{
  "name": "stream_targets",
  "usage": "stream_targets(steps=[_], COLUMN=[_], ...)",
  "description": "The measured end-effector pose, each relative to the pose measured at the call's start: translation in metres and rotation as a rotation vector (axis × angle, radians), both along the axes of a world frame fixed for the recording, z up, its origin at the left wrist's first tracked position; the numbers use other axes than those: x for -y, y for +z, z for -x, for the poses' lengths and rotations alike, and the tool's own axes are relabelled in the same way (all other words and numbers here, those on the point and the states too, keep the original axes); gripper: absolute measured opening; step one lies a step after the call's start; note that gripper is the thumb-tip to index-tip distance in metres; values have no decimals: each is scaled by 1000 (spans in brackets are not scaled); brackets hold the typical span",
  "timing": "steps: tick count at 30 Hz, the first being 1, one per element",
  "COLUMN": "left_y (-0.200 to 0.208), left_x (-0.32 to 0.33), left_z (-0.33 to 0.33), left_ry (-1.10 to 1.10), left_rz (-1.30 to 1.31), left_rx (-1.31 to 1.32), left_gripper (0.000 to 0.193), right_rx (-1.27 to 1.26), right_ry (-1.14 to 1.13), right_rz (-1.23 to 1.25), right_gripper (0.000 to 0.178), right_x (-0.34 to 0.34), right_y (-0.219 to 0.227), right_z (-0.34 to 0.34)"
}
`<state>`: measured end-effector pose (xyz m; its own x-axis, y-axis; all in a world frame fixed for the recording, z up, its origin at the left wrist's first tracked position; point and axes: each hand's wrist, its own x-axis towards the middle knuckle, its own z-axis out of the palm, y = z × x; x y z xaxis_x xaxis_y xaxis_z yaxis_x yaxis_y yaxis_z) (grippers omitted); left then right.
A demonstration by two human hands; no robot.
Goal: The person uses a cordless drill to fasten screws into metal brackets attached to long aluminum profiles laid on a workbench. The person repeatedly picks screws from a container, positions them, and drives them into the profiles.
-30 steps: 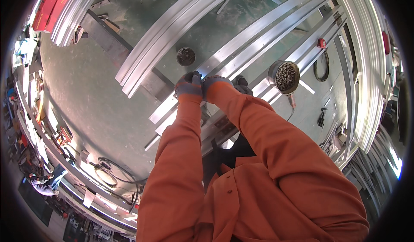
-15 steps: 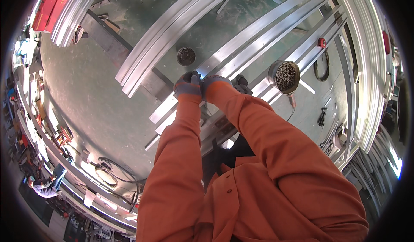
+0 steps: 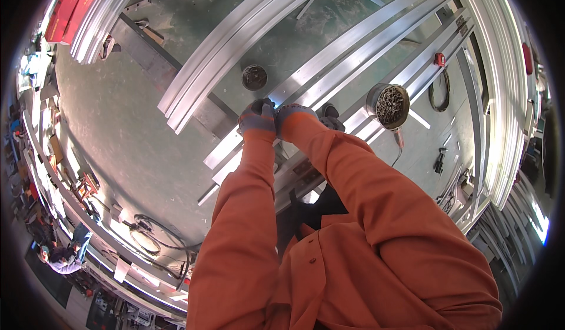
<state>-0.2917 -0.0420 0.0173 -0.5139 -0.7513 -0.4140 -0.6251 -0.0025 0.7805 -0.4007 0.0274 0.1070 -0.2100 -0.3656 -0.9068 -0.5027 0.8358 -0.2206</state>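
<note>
Both my hands wear grey and orange gloves and meet side by side over a long silver metal profile (image 3: 318, 65). My left hand (image 3: 257, 117) is closed in a fist, thumb uppermost. Beside it my right hand (image 3: 293, 116) is curled with its back toward me. A small bluish glow shows between them at the profile's surface. What either hand holds is hidden. A dark object (image 3: 331, 117), partly covered by my right sleeve, is just right of my right hand. Beyond my left hand a round dark container (image 3: 254, 77) of small pieces stands apart.
A round pan (image 3: 371, 103) heaped with screws stands on the profiles to the right. A red tape measure (image 3: 439, 59) lies beyond it. More profiles (image 3: 235, 36) rest on a metal beam (image 3: 147, 53). Cables (image 3: 147, 233) coil at lower left. A person (image 3: 63, 262) works far left.
My hands stay in nearly the same place. The person far off at lower left has shifted posture.
</note>
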Motion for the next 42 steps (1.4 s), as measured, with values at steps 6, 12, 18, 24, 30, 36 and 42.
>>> stream_targets(steps=[6,12,18,24,30,36,42], left_y=[-8,-6,-14,-9,2,-3,-1], left_x=[2,-2,-1,0,0,-2,-1], left_z=[-2,-2,-6,-4,3,-3,3], left_ry=[-6,9,45,27,8,63,5], left_rz=[-4,-13,-48,14,-30,-56,13], left_rx=[-17,-26,-59,-17,4,-1,76], left_gripper=[25,26,25,25,26,26,27], right_rx=[-7,-33,-31,-14,-19,-23,-12], right_ry=[-64,15,-15,-30,-21,-23,13], right_rz=[-17,11,12,-19,0,17,-4], right_gripper=[45,43,47,52,52,48,39], right_x=[3,-2,1,3,0,4,1], right_y=[0,-4,4,0,3,4,-3], right_z=[0,-2,-1,1,4,2,1])
